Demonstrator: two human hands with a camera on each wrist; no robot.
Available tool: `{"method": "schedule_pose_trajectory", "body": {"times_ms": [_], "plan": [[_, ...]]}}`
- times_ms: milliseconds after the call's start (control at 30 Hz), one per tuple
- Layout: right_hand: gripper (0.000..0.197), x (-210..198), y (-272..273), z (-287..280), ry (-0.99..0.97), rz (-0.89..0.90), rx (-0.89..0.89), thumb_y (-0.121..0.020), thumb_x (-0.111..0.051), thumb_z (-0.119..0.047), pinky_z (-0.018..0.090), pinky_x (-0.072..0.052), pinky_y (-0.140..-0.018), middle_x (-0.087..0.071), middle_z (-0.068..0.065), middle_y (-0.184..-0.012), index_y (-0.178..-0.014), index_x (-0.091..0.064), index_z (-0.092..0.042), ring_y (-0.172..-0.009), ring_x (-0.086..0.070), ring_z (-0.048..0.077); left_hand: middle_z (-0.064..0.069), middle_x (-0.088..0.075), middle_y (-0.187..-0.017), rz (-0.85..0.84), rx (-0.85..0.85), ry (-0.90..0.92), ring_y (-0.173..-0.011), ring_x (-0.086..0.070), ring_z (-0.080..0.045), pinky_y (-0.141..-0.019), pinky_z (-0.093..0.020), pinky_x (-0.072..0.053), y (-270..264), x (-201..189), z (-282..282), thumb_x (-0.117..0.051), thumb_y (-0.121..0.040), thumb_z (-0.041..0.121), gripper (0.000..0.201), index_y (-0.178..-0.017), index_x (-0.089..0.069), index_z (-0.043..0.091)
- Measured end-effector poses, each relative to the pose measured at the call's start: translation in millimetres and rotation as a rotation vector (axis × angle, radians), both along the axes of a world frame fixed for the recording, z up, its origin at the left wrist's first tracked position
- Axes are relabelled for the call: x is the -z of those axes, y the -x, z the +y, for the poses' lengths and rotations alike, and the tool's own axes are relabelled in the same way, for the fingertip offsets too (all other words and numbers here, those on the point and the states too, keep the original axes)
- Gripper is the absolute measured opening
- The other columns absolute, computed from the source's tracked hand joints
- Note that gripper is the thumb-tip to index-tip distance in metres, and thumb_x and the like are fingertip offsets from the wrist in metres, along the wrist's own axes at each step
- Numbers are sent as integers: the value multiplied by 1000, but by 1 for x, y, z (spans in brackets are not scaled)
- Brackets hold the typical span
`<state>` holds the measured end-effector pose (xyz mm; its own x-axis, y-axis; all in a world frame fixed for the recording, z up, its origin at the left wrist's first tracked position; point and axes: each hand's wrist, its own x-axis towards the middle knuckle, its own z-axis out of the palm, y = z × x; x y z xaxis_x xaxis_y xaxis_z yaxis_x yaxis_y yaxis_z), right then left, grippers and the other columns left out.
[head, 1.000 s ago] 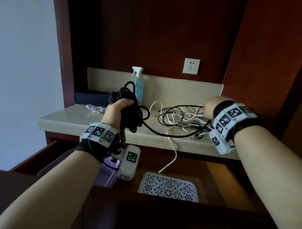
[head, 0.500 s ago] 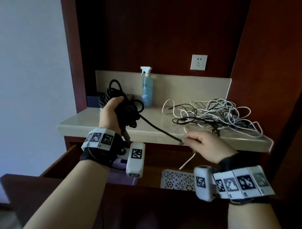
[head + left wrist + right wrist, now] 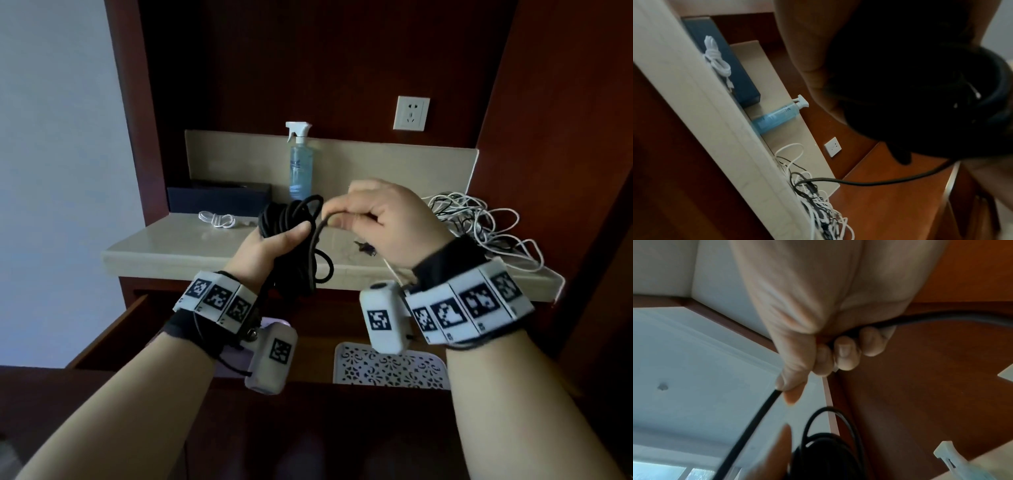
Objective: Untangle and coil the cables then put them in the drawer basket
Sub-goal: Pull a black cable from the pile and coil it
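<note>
Both hands work over the counter (image 3: 164,246) in the head view: left hand (image 3: 270,246) grips the coil (image 3: 291,219), right hand (image 3: 383,222) pinches its free strand beside it; tangle (image 3: 479,222) lies at right, basket (image 3: 387,368) below in the drawer. From the left wrist, the strand (image 3: 869,183) runs into the tangle (image 3: 813,203); pulling could, I judge, drag the pile off the edge. From the right wrist, curled fingers (image 3: 844,353) clamp the strand (image 3: 756,418); a loose grip might spill loops.
</note>
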<state>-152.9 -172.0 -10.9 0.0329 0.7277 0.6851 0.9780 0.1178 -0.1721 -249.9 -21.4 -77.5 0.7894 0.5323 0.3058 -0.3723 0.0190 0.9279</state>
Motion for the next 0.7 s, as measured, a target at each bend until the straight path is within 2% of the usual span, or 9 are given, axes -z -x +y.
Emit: {"method": "schedule_pose_trajectory", "body": {"times_ms": [67,133,200,267,367,433,467,600,700], "plan": [[15,-6,-8,6,-24,36,17,-87,-61,-25,12,-31,-59,-44,-17,-65,-96,-73,-22,-65,-45,-6,-6,-68,-82,-45,89,42,-73,-63,-20,-63,-30,-53,-3,1,-4,-70,-71,37,36,-91,-68,7],[16,-9,-12,11,-50,65,24,-86,-63,-24,6,-31,-62,-46,-19,-64,-97,-73,-18,-67,-48,-10,-7,-70,-85,-86,168,90,-74,-65,-21,-65,-31,-55,-8,3,-6,-84,-53,51,55,-89,-71,11],[17,-10,-14,15,-73,64,34,-85,-64,-24,4,-30,-63,-46,-23,-64,-97,-74,-16,-68,-49,-14,-8,-71,-87,-120,229,122,-71,-67,-20,-64,-31,-56,-14,3,-8,-89,-34,59,78,-93,-70,12],[17,-12,-16,16,-76,28,65,-84,-65,-26,7,-31,-63,-46,-24,-64,-96,-74,-18,-66,-48,-11,-7,-71,-85,-138,268,124,-70,-68,-19,-62,-31,-57,-18,1,-9,-90,-29,57,86,-97,-66,10],[15,-17,-16,14,-31,-33,141,-84,-65,-34,22,-40,-67,-51,-18,-68,-89,-75,-24,-70,-50,1,-6,-70,-83,-98,287,58,-71,-67,-19,-62,-30,-57,-18,-3,-6,-93,-32,42,71,-91,-69,11],[19,-22,-14,14,9,-85,223,-81,-65,-44,25,-39,-65,-53,-14,-67,-81,-73,-27,-72,-52,8,-5,-70,-82,-30,292,-16,-73,-65,-19,-64,-30,-56,-18,-6,-6,-86,-46,24,44,-86,-71,14],[23,-24,-14,15,28,-116,260,-79,-64,-49,25,-37,-62,-52,-13,-64,-78,-70,-27,-70,-52,10,-5,-68,-81,7,279,-54,-74,-64,-19,-65,-30,-56,-19,-8,-8,-81,-50,20,38,-86,-69,13],[27,-30,-12,20,146,-185,296,-77,-62,-54,25,-33,-56,-48,-12,-59,-74,-62,-27,-63,-47,9,-6,-67,-79,51,254,-152,-72,-64,-17,-65,-29,-52,-24,-10,-13,-74,-47,20,41,-85,-65,10],[25,-30,-27,18,154,-45,202,-82,-61,-47,22,-34,-54,-51,-10,-60,-75,-60,-24,-56,-45,4,-8,-69,-80,27,251,-81,-74,-65,-20,-65,-31,-52,-23,-5,-8,-68,-52,6,35,-87,-65,6]]}}
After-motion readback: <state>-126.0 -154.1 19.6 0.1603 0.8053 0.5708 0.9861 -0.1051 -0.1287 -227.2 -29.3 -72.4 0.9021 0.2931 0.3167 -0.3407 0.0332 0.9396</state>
